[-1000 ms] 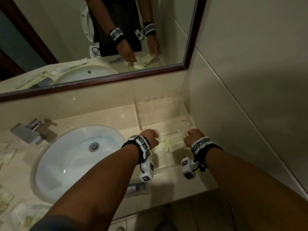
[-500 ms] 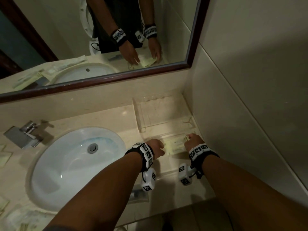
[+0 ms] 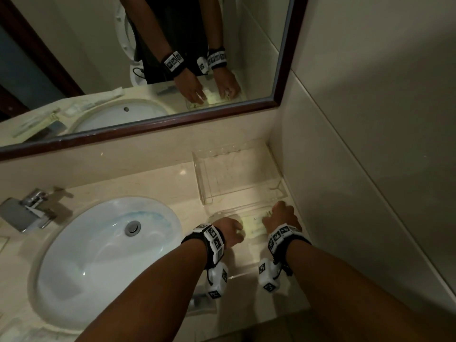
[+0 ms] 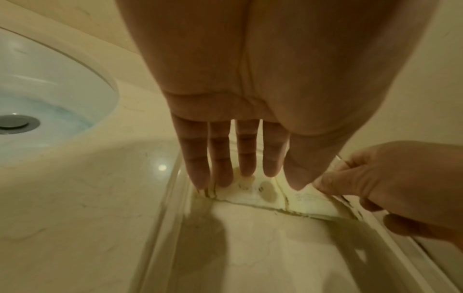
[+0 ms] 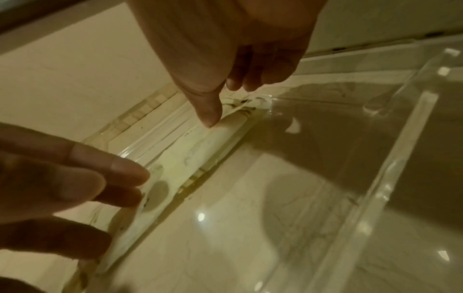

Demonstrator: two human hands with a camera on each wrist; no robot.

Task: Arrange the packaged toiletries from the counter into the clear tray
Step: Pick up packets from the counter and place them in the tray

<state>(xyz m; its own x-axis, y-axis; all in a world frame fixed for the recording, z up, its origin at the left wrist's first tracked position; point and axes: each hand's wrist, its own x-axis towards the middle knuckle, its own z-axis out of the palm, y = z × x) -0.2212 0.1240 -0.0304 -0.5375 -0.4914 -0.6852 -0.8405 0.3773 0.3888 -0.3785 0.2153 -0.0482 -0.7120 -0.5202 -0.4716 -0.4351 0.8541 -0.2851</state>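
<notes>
A clear tray (image 3: 204, 178) stands in the counter's right corner, with a tall back section and a low front compartment. Pale packaged toiletries (image 3: 254, 224) lie in that front compartment. My left hand (image 3: 234, 229) is at their left end. In the left wrist view its fingers (image 4: 246, 172) are straight, tips touching the packets (image 4: 300, 204). My right hand (image 3: 274, 215) is at their right end. In the right wrist view its thumb tip (image 5: 208, 119) presses on a long packet (image 5: 200, 150), and its other fingers curl loosely with nothing in them.
A white sink (image 3: 106, 243) with a chrome faucet (image 3: 27, 213) fills the counter's left. More packets (image 3: 14, 327) lie at the front left. The side wall (image 3: 370, 169) is close on the right, and a mirror (image 3: 148, 70) hangs behind. The tray's tall clear wall (image 5: 400, 158) stands beside my right hand.
Both hands have drawn slightly closer together over the packets in the front compartment. The head view has tilted a little.
</notes>
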